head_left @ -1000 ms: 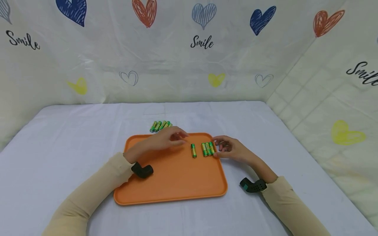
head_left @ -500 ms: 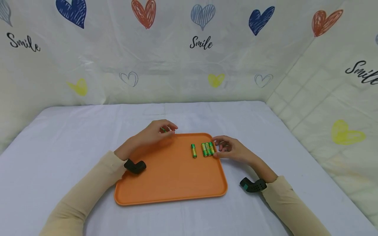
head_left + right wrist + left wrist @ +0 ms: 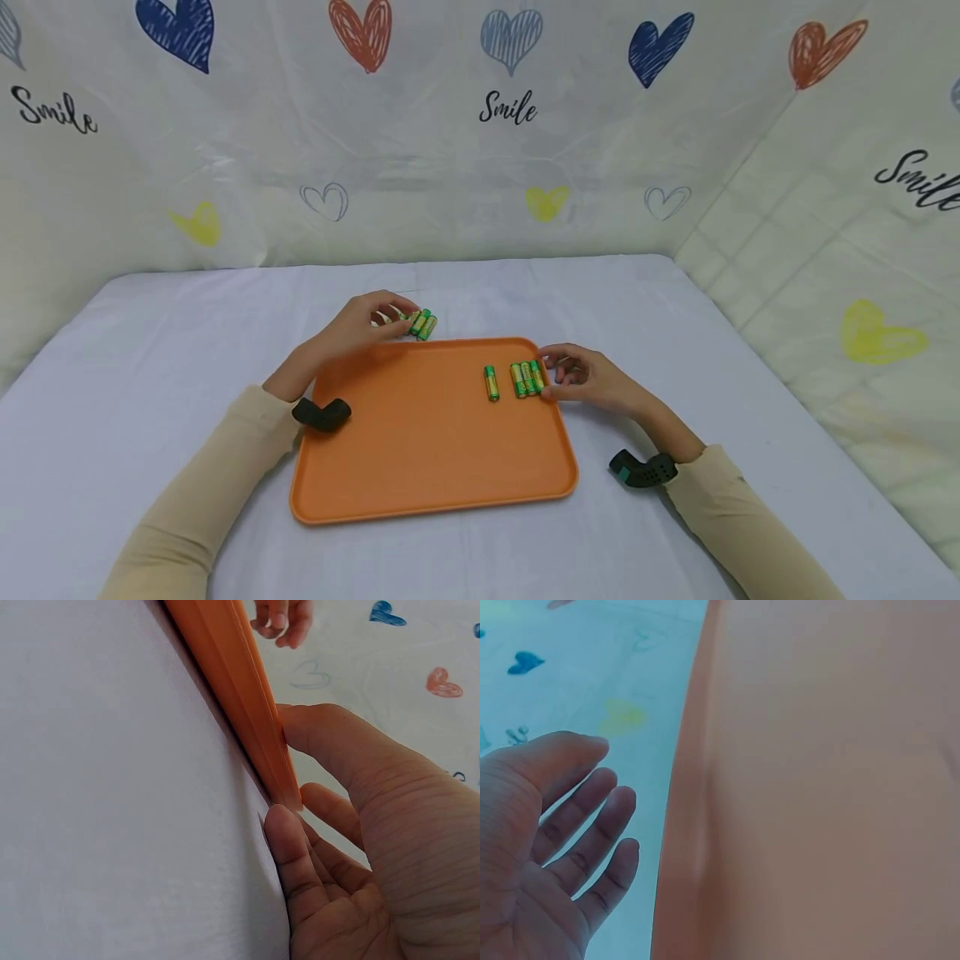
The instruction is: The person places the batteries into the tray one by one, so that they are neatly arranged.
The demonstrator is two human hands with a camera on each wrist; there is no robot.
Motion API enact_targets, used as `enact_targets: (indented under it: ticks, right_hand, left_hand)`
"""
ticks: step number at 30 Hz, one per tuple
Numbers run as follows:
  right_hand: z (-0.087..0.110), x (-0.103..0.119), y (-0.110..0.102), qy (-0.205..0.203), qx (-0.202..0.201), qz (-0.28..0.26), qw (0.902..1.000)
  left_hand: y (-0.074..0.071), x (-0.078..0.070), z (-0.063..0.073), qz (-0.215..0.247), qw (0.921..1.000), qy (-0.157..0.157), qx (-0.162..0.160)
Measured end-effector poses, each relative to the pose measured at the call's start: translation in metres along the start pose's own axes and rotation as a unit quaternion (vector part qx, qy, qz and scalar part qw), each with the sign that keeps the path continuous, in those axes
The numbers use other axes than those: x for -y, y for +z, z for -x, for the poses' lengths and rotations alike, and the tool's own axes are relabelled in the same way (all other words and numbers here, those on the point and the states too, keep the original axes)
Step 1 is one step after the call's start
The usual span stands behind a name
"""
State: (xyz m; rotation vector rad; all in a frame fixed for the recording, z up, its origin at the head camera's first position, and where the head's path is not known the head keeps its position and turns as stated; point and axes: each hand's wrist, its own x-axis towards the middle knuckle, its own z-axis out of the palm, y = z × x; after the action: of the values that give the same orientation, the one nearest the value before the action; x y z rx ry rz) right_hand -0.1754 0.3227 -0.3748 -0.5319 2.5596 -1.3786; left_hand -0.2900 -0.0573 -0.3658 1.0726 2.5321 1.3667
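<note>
White printed sheeting (image 3: 420, 233) forms the backdrop across the upper half of the head frame, marked with hearts in blue, red and yellow and the word "Smile". Pale cloth (image 3: 675, 358) covers the table below it, running to both side edges of the frame. Two beige sleeves enter from the bottom, the left sleeve (image 3: 187, 492) at lower left and the right sleeve (image 3: 742, 517) at lower right. An orange tray (image 3: 435, 450) lies flat at the centre of the frame. The left hand (image 3: 360, 325) is above centre, at the tray's far edge, with fingers parted, loosely bent and clasping nothing, as the left wrist view confirms; whether it touches the batteries beside it cannot be determined. The right hand (image 3: 588, 379) is right of centre, thumb and fingers lightly bent, touching the tray's right rim without a closed hold. Each wrist carries a dark device, the left device (image 3: 322, 414) over the tray and the right device (image 3: 643, 471) over the cloth. Smallest are the green and gold batteries: a far group (image 3: 427, 327) above centre, beyond the tray and partly hidden by the left hand, count not verifiable; a row of three (image 3: 527, 378) against the tray's right rim; and a single battery (image 3: 491, 383) just left of that row.
</note>
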Motion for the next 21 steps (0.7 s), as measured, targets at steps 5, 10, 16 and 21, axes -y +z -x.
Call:
enact_targets:
  ticks: [5,10,16,21]
  right_hand:
    - [0.001,0.001,-0.001,-0.002,-0.003,0.0,1.0]
    - [0.001,-0.001,0.0,-0.011,-0.006,-0.001,0.9999]
    - [0.001,-0.002,0.001,-0.021,-0.008,0.0,0.9997]
    - [0.001,-0.001,0.001,-0.021,-0.005,-0.002,0.9998]
  left_hand:
    - [-0.009,0.004,0.004,-0.007,1.0,-0.001,-0.001]
    - [-0.012,0.008,0.007,-0.017,0.9998,-0.013,0.005]
    - [-0.012,0.015,0.007,-0.042,0.9984,-0.034,0.014]
    - [-0.013,0.022,0.009,-0.058,0.9962,-0.056,0.032]
